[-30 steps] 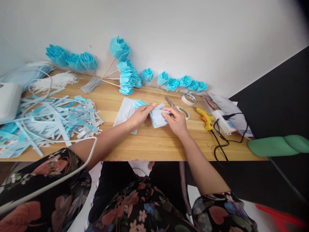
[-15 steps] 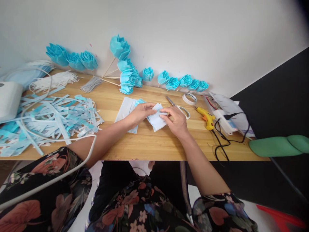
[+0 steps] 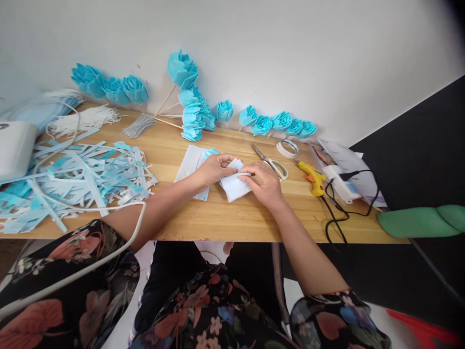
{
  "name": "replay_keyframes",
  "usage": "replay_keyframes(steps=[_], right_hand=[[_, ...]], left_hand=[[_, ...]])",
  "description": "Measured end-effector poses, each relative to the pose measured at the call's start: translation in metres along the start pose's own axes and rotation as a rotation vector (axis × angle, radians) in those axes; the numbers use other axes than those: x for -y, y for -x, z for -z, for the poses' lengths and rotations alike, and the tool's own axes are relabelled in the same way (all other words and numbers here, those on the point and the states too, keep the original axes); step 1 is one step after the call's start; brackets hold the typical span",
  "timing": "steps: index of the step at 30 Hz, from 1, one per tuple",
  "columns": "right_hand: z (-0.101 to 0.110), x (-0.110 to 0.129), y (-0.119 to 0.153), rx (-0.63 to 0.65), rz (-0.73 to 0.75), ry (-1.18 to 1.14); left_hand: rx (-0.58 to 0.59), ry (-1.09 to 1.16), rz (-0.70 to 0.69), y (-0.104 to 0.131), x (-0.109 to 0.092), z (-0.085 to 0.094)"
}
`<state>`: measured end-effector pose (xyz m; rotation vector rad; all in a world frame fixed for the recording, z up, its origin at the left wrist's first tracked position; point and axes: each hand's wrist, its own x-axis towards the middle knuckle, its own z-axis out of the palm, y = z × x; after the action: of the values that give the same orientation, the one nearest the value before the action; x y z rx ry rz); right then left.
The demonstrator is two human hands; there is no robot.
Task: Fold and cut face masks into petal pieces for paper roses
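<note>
Between my two hands is a small stack of pale blue-white fabric squares point(image 3: 236, 188), held a little above the wooden table. My left hand point(image 3: 217, 169) pinches its upper left edge between thumb and fingers. My right hand point(image 3: 264, 180) grips the right side, its fingers on a raised fold across the top of the stack. Under and beside my left hand lie flat pale fabric pieces point(image 3: 189, 162), with a brighter blue piece point(image 3: 211, 152) at their upper right. Scissors point(image 3: 271, 161) with white handles rest just beyond my right hand.
Blue fabric flowers point(image 3: 192, 116) on sticks line the wall. A heap of cut strips point(image 3: 87, 174) covers the left, near a white cable point(image 3: 140, 218) crossing my left arm. A tape roll point(image 3: 286, 148), yellow glue gun point(image 3: 313, 177), power strip point(image 3: 341, 184) and green bottle point(image 3: 417, 221) are at right.
The top layer of the stack has been lifted into a fold under my right fingers. Both hands stay in nearly the same place; the whole view has shifted slightly.
</note>
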<state>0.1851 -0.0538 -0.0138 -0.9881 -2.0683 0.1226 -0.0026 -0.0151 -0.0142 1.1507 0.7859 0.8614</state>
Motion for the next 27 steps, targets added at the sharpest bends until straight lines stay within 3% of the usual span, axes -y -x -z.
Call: replay_keyframes(steps=[5,11,20,27], right_hand=[[0.0016,0.0004,0.0024,0.053,-0.232,-0.097],[-0.0001,-0.0026,0.0043,0.113,-0.217,-0.117],[-0.0023,-0.0031,0.006,0.121,-0.123,-0.032],[-0.0011,-0.0035,0.0062,0.099,-0.166,-0.03]], left_hand=[[-0.016,-0.277,-0.157,-0.0019,-0.0029,0.005],[-0.003,-0.547,-0.274,0.0019,-0.008,0.0074],[0.019,-0.533,-0.278,-0.0012,-0.0015,0.0077],[0.056,-0.448,-0.275,0.0015,-0.0084,0.0092]])
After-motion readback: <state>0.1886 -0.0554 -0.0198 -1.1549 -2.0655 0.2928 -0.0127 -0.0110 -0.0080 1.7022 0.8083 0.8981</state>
